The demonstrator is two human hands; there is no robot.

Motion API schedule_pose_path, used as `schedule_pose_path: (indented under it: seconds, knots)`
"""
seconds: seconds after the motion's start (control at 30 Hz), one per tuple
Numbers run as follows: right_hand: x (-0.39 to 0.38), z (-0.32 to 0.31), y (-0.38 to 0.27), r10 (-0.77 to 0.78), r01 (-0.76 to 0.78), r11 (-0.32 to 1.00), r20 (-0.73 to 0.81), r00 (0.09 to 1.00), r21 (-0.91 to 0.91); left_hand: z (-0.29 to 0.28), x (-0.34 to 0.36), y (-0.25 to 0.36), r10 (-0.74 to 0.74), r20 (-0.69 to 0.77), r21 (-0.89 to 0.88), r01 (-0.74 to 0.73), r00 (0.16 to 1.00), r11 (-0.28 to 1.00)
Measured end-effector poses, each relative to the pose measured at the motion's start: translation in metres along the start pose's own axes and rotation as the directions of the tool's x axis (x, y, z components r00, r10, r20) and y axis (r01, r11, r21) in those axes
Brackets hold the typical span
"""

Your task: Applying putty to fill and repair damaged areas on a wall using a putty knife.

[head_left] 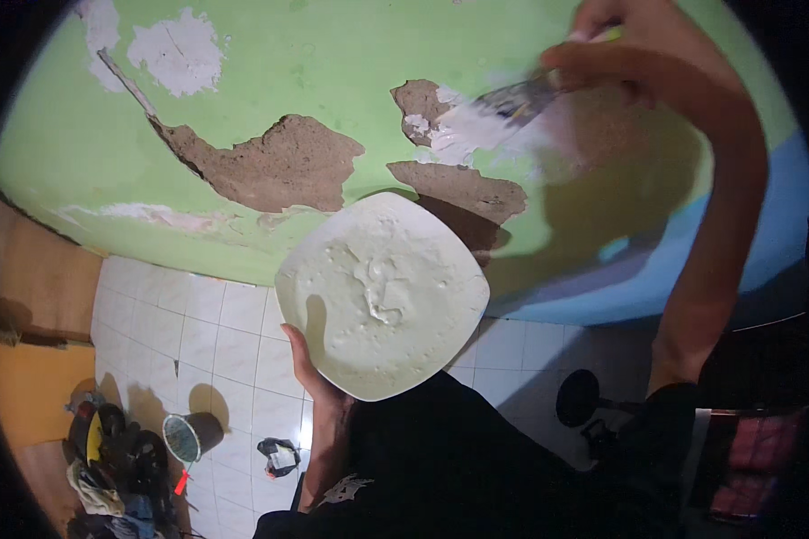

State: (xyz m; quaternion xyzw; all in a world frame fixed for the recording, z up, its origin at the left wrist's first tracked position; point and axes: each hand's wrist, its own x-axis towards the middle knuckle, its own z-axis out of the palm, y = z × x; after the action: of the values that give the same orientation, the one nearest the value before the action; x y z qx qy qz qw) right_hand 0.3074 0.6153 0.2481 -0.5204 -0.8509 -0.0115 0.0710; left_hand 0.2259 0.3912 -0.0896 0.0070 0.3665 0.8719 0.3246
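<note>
My left hand (322, 382) grips the lower left edge of a white squarish dish (475, 278), thumb along its side and the other fingers hidden beneath. A pale, creamy paste (382, 296) fills the dish, ridged at the middle. Up at the right, my right hand (616, 58) is closed round a putty knife (521, 101), whose blade is smeared by motion. The blade lies against the green wall (333, 72) over a fresh white patch (463, 135). Bare brown plaster (413, 94) shows just left of that patch.
More peeled brown areas (279, 166) lie to the left, with a dried white patch (178, 52) above. On the tiled floor (220, 346) stand a bucket (191, 437), a small black bag (279, 456) and a dark heap of items (121, 458). A round black object (578, 397) is at the right.
</note>
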Motion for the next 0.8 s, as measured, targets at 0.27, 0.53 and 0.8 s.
schedule_pose_path:
  seconds: [0.27, 0.53, 0.8]
  knots:
    - [0.004, 0.072, -0.013, -0.587, 0.571, 0.804, -0.371, 0.72, -0.165, -0.01, -0.003, 0.001, 0.022, -0.072, 0.015, -0.021, 0.997, 1.0]
    - [0.007, 0.01, -0.014, -0.299, 0.297, 0.953, -0.025, 0.954, -0.053, -0.016, -0.002, -0.007, 0.032, 0.026, 0.027, -0.032, 0.999, 0.999]
    - [-0.008, 0.131, 0.065, -0.868, 0.897, 0.39, -0.242, 0.434, 0.208, -0.018, -0.004, -0.007, 0.093, -0.115, 0.033, -0.09, 0.989, 0.995]
